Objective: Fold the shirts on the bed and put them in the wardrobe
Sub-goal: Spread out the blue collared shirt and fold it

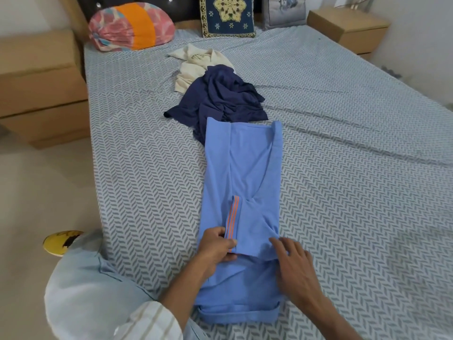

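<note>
Bed [343, 143]: near its foot edge, light blue shirt [242, 173] is pinched by left hand [217, 246]; right hand [294, 263] is laid flat, fingers relaxed.

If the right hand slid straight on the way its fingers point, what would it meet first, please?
The right hand points up-left across the light blue shirt; it would probably meet the orange-striped sleeve cuff that the left hand pinches.

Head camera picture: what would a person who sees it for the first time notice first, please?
First comes the light blue shirt, laid in a long narrow strip down the middle of the bed. At its near end the left hand pinches the orange-striped sleeve edge while the right hand rests flat on the cloth. Beyond it lie a crumpled navy shirt and a cream shirt.
</note>
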`<state>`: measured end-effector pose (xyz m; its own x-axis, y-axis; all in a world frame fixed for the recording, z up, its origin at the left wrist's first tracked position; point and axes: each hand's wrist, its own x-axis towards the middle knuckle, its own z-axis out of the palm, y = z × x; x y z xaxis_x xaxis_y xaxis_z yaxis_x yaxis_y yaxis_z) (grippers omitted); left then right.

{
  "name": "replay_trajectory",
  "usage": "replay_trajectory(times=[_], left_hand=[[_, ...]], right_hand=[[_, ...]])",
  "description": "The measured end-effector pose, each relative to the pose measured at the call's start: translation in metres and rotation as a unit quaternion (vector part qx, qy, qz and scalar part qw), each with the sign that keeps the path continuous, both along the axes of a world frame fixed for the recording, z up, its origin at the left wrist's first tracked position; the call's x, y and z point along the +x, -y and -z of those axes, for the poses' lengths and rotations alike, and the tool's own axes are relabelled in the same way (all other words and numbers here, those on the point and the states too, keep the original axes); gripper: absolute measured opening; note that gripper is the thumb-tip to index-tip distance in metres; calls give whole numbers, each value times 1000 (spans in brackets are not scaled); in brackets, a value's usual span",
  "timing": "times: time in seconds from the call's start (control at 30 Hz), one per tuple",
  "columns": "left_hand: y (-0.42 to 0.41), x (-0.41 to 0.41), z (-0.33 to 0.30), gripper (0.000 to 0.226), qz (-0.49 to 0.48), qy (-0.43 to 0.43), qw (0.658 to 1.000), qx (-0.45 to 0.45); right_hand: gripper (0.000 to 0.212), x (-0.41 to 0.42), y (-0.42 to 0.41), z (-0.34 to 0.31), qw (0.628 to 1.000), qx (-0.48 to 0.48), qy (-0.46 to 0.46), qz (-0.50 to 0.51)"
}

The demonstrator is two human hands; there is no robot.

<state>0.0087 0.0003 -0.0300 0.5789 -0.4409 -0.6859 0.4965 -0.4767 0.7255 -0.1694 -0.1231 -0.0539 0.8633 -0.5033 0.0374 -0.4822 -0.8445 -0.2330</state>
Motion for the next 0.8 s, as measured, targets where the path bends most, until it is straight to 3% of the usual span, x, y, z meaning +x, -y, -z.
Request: replay_trajectory(times=[0.1, 0.2, 0.4, 0.47, 0.53, 0.63, 0.7, 0.8], left_hand=[[-4, 3, 2, 16, 28, 25, 999, -2], [-7, 4, 6, 21, 58, 47, 997, -1], [-10, 5, 9, 34, 121, 78, 989, 37], [-7, 9, 9, 38, 161, 163, 969, 87], [0, 18, 10, 37, 184, 297, 927, 132], [22, 29, 10, 35, 195, 450, 869, 58], [42, 38, 10, 39, 229, 482, 845, 34], [63, 48, 9, 46, 293, 420, 856, 71]], right_hand=[[66, -23, 13, -2, 998, 51, 4, 38], [53, -38, 18, -1, 992, 93, 23, 85], [38, -46, 18, 6, 997, 74, 30, -2], [33, -43, 20, 3, 995, 87, 39, 5], [28, -31, 28, -1, 993, 102, 52, 11], [22, 10, 48, -5, 990, 104, 84, 51], [21, 51, 65, -10, 987, 102, 94, 77], [25, 119, 92, -22, 988, 99, 91, 72]])
